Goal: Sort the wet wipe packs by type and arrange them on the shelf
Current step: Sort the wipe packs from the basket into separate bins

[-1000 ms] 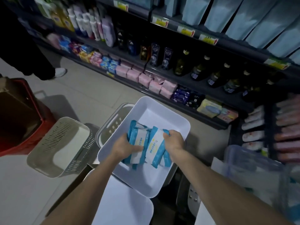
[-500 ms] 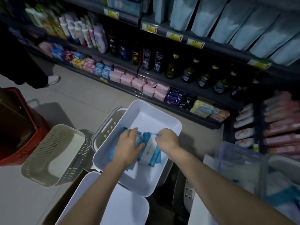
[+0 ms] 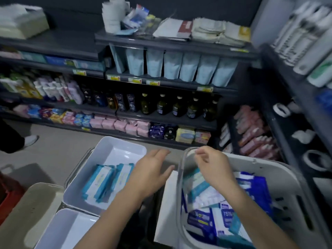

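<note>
Both hands are empty. The right hand (image 3: 213, 164) hangs over the big grey basket (image 3: 294, 178), its fingers curled loosely and pinching nothing. The left hand (image 3: 152, 174) is spread flat with the fingers apart, in the air between the basket and the white bin (image 3: 107, 146).

In the white bin lie the light blue wipe packs (image 3: 106, 182), side by side near the front wall. In the grey basket is a jumbled pile: more light blue packs and some dark blue packs (image 3: 222, 221) mixed together. A second white bin (image 3: 59, 229) sits in front and looks bare.

The packs look soft and squishy, a bit heavy from the wet cloths inside, and their plastic skin is probably slippery. I think it is best to take one around its middle, across the short way, with thumb on one face and fingers on the other. Grabbing an end seam could let it slide out.

The shelf (image 3: 170, 119) behind is full of other goods.
</note>
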{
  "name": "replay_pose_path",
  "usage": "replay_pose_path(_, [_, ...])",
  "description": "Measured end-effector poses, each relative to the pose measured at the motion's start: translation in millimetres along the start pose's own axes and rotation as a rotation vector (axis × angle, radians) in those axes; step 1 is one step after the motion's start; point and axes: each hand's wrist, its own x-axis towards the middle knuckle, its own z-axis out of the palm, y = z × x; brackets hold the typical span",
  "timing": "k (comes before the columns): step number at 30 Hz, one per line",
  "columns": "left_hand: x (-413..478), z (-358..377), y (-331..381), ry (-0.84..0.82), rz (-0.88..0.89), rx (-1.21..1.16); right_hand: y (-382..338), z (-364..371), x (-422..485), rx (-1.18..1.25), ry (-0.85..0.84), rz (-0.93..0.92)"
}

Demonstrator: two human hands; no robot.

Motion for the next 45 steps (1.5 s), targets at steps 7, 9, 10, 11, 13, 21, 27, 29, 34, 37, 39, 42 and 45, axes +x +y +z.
replay_pose_path(7, [20.9,66.9,76.0,-0.168,0.206,-0.005,124.9,-46.0,-27.9,-0.254,-0.045,0.144])
replay_pose_path(9, [34.4,90.5,86.2,-0.324,0.061,0.097,140.7,-51.8,-31.9,-0.306,-0.103,0.113])
replay_pose_path(10, [40.6,101.8,87.9,-0.397,-0.005,0.168,144.7,-54.2,-33.2,-0.308,-0.123,0.094])
replay_pose_path(11, [46.3,111.8,87.9,-0.457,-0.056,0.22,147.4,-56.9,-34.2,-0.291,-0.135,0.076])
replay_pose_path(13, [54.0,124.4,84.8,-0.558,-0.161,0.232,151.0,-62.1,-36.0,-0.269,-0.182,0.044])
replay_pose_path(21, [53.2,123.3,81.0,-0.576,-0.203,0.186,161.3,-75.1,-30.9,-0.383,-0.337,0.039])
replay_pose_path(27, [41.9,104.5,86.1,-0.228,-0.176,0.092,163.3,-91.8,-29.0,-0.224,-0.178,0.176])
replay_pose_path(29, [38.6,96.5,94.4,-0.054,-0.15,-0.031,170.1,-98.4,-29.2,-0.097,-0.061,0.251])
replay_pose_path(34, [42.6,99.1,130.2,-0.187,-0.111,-0.317,189.1,-112.1,-32.7,0.092,0.084,0.314])
replay_pose_path(37, [45.2,125.1,136.8,-0.398,-0.026,-0.164,196.4,-112.0,-41.7,0.178,0.08,0.363])
replay_pose_path(39, [46.9,139.1,131.7,-0.515,-0.025,-0.03,200.4,-109.1,-47.0,0.183,0.059,0.397])
replay_pose_path(42, [45.5,146.1,122.3,-0.696,-0.061,0.145,203.1,-104.0,-56.7,0.151,-0.003,0.449])
replay_pose_path(45, [45.8,141.6,119.0,-0.616,0.041,0.392,206.9,-99.4,-64.8,0.198,0.013,0.484])
